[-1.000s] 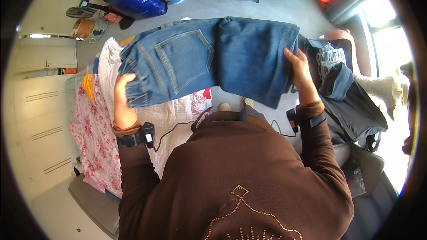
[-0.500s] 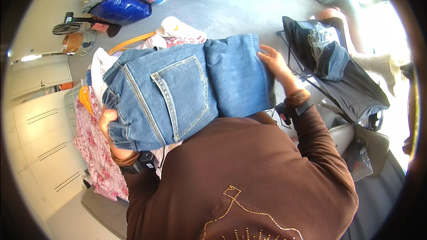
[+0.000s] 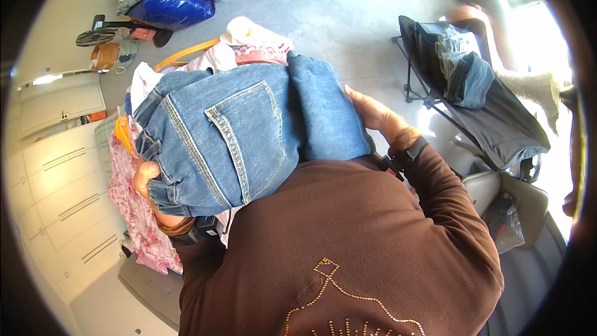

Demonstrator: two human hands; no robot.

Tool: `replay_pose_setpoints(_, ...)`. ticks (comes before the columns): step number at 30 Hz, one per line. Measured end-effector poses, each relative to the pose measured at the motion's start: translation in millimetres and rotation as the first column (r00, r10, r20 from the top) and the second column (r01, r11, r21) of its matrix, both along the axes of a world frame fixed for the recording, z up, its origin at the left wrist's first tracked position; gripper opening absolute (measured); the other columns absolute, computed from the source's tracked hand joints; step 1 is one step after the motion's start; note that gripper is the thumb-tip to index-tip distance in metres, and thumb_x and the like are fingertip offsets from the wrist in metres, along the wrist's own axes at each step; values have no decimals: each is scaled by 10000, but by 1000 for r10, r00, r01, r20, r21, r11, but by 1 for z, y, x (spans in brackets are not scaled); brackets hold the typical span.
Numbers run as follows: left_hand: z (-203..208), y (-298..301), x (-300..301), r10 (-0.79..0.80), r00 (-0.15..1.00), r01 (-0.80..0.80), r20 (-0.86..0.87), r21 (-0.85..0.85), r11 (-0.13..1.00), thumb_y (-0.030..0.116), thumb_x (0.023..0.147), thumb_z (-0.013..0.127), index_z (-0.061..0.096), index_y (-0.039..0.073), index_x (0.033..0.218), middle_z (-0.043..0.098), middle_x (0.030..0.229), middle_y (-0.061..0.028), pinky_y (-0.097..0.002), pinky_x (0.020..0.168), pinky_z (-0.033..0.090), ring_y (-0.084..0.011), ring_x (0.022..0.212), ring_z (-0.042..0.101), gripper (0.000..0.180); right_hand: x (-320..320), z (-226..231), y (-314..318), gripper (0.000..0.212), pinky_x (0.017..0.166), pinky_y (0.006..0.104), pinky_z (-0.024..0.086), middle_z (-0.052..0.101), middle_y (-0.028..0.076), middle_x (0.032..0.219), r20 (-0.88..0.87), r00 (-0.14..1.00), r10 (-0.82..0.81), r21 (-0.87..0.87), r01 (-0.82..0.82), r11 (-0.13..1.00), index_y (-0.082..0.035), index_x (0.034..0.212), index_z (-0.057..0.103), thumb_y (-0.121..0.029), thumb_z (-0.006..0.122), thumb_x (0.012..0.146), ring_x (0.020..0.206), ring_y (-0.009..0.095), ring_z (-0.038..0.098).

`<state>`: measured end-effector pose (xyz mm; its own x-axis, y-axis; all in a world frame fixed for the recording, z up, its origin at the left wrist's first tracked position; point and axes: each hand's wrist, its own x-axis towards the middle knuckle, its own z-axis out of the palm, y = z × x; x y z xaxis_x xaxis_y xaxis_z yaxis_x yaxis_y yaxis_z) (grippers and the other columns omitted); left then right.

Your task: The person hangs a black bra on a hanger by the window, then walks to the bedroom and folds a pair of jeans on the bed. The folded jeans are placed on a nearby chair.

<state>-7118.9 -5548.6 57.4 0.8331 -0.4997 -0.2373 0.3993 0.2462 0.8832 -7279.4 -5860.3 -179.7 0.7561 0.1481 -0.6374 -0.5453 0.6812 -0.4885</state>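
Observation:
A pair of folded blue jeans point(image 3: 249, 143) is held up in front of my chest, with a stitched back pocket facing up and the waistband bunched at the left. My left hand point(image 3: 147, 176) grips that waistband end, its thumb on top and the other fingers hidden beneath. At the opposite end, my right hand point(image 3: 375, 113) holds the outer edge of the folded leg part, fingers partly out of sight. Behind and below the jeans lies a pile of clothes, including a white garment point(image 3: 241, 30) and a pink floral cloth point(image 3: 140, 224).
A black folding chair point(image 3: 497, 118) with a stack of folded jeans point(image 3: 466, 78) stands to the right. At the far left are a blue bag point(image 3: 171, 6) and a fan point(image 3: 96, 37). White drawers point(image 3: 65, 174) line the left wall. A grey sofa point(image 3: 528, 280) is at lower right.
The folded leg part on the right has tilted and drawn in closer, and my right hand has moved left and down with it. My left hand has shifted slightly left and down.

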Motion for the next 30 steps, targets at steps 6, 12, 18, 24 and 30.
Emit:
replay_pose_setpoints(6,-3,6,-2,151,986,-148,-66,48,988,202,657,504,361,-39,1314,483,1257,-195,-409,975,375,-318,1103,503,714,-2,-13,-1,741,1001,381,346,489,205,1246,-90,995,-42,95,50,994,97,1252,419,-353,719,747,1133,292,473)
replay_pose_setpoints(12,-7,28,4,323,946,-312,-25,197,929,232,739,525,494,-23,1182,565,1129,-117,-330,872,439,-238,980,557,511,-8,-13,-53,336,709,277,488,643,88,833,29,938,-345,-436,322,840,25,960,612,-127,742,690,696,172,603)
replay_pose_setpoints(18,2,69,52,373,908,-419,191,415,808,209,744,607,556,-26,1089,624,983,-78,-293,810,473,-191,847,604,421,-18,-2,-176,171,649,254,462,630,63,808,138,962,-235,-815,245,525,28,911,603,-21,642,752,694,129,584)
replay_pose_setpoints(24,-15,104,102,385,921,-377,65,399,836,168,745,584,546,-43,1123,639,988,-102,-326,752,511,-221,815,629,435,-11,-7,-208,258,699,250,462,639,68,881,127,959,-254,-733,263,627,58,1022,604,-18,613,775,760,141,594)
replay_pose_setpoints(30,-32,88,100,349,936,-334,40,410,849,145,749,583,588,-26,1050,650,915,-89,-303,742,511,-201,792,635,347,5,25,-176,348,758,247,465,636,79,936,185,956,-228,-709,291,642,67,1118,568,7,597,777,841,140,589)
